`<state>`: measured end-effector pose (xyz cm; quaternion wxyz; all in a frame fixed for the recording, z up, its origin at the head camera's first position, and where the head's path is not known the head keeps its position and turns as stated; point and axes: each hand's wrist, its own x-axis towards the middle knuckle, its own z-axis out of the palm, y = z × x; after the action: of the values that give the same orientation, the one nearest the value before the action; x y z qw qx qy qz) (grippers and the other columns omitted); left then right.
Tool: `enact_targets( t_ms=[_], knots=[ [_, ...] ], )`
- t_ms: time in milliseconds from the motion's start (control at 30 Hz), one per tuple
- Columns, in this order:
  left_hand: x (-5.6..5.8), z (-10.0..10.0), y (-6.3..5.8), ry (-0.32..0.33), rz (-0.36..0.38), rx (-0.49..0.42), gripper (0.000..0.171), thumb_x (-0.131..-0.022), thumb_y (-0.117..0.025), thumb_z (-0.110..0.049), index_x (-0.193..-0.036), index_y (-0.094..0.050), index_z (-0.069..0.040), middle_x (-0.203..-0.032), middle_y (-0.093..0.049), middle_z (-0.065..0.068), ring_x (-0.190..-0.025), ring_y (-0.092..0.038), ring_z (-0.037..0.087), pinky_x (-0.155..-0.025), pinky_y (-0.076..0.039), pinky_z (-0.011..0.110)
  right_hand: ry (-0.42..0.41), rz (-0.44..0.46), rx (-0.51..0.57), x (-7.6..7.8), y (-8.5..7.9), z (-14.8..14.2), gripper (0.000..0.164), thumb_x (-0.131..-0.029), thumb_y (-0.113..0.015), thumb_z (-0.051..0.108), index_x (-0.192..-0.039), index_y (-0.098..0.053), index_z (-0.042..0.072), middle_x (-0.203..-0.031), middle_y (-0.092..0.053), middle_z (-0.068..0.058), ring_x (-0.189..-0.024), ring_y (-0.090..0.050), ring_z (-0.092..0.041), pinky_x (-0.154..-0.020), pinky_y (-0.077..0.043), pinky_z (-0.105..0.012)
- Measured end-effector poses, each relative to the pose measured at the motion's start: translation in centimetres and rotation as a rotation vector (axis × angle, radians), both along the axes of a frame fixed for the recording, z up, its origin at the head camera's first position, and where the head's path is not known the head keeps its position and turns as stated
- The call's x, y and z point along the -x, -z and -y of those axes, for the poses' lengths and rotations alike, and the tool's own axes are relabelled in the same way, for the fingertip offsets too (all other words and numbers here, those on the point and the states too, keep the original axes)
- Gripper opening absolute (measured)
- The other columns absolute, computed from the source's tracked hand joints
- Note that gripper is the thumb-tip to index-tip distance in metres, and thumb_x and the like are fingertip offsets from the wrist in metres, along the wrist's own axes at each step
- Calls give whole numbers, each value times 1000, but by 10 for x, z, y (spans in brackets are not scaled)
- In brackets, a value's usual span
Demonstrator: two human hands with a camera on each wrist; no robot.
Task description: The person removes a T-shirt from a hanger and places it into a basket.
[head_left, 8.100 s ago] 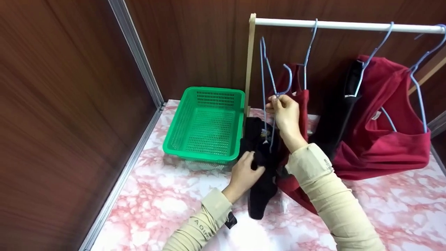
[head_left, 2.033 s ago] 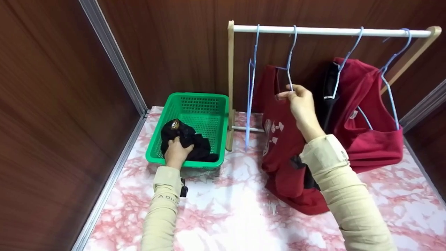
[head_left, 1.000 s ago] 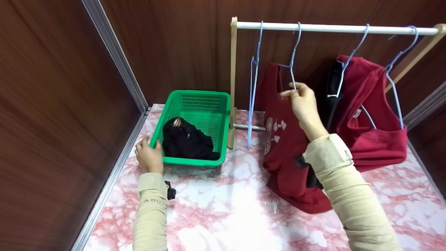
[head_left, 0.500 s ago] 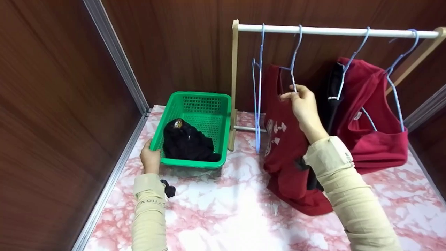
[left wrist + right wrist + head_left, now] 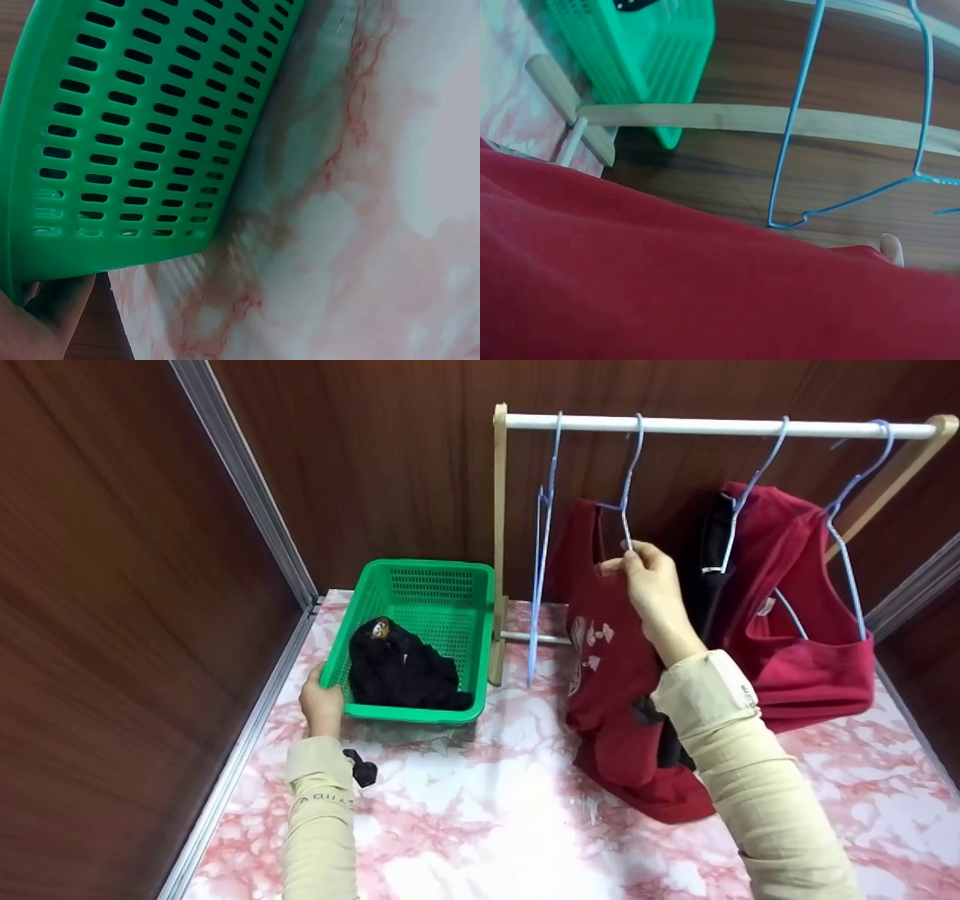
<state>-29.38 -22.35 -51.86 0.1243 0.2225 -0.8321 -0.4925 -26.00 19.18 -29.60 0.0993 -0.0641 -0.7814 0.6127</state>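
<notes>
My left hand (image 5: 322, 705) grips the rim at the front left corner of a green plastic basket (image 5: 412, 714). From the left wrist view, fingers reach under that rim, beside the slotted basket wall (image 5: 142, 255). A crumpled black garment (image 5: 401, 667) with a small badge lies inside. On the right, my right hand (image 5: 656, 589) pinches the side of a blue wire hanger (image 5: 625, 521) at the neckline of a dark red top (image 5: 611, 690) with white print. Red cloth (image 5: 705, 292) fills the lower part of the right wrist view, where one fingertip shows.
A white rail (image 5: 712, 427) on wooden posts carries the hangers. One bare blue hanger (image 5: 541, 570) hangs at its left end. Black clothing (image 5: 712, 540) and another red garment (image 5: 810, 682) hang to the right. Brown panels (image 5: 375, 472) enclose the marbled table (image 5: 435, 810).
The black garment has gone from beside the rack into the basket. My left hand let go of it and took the rim. My right hand moved from the bare hanger to the red top's hanger.
</notes>
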Motion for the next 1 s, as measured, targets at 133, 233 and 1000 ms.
enact_targets(
  t_ms=[133,233,1000],
  knots=[
    [0,2,0,-5,8,-5,50,-85,-45,3,-134,-48,-1,-133,-52,25,-124,-48,42,-107,-35,47,-30,-36,-5,1,1,1,38,-101,-27,5,-134,-38,-11,-61,-58,25,-73,-58,5,-97,-37,-21],
    [0,2,-1,-11,18,-8,51,-84,-45,4,-135,-47,-3,-134,-52,25,-125,-47,42,-107,-35,47,-38,-50,-4,1,0,3,35,-100,-27,3,-130,-39,-11,-61,-58,26,-71,-59,6,-93,-38,-19],
    [0,-4,2,-36,-4,-3,53,-83,-44,7,-134,-50,-4,-132,-54,24,-124,-50,41,-107,-37,46,-65,-50,179,3,0,8,16,-100,-28,2,-99,-44,4,-62,-65,18,-65,-64,4,-71,-49,-11]
  ],
)
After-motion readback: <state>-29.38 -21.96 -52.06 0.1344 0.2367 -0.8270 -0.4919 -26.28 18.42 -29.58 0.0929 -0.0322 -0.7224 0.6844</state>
